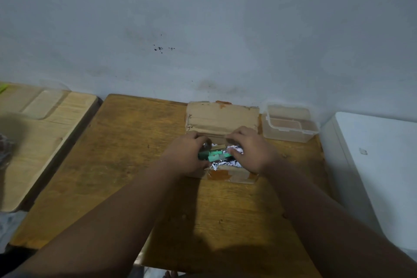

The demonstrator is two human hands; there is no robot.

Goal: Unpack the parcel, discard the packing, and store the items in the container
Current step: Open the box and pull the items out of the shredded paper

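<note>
Forearms reach forward over the wooden counter (126,165) from the near edge, and both hands are down in the open cardboard parcel (228,175) that sits toward the far side. The left hand (187,153) is curled around the end of a green item (213,155) lying among shredded paper packing (234,149), fingers closed on it as far as I can judge; the right hand (250,149) is bent over the right half of the box with fingertips buried in the shreds, and I cannot tell whether it grips anything or only presses the paper aside. The main risk here is that loose shreds cling to the green item as it comes up and get carried along, so packing ends up where only items belong. A second risk is that smaller pieces hidden under the paper get scooped out and thrown away with the packing; a darker part shows beside the green one, too blurred to identify. Lifting with the parcel unbraced could also drag the light box toward the counter edge. Behind the hands the parcel's flap (222,117) stands open against the wall, and just right of it the clear plastic container (291,124) waits, lid off and seemingly empty, close enough that a careless elbow swing might knock it.
</note>
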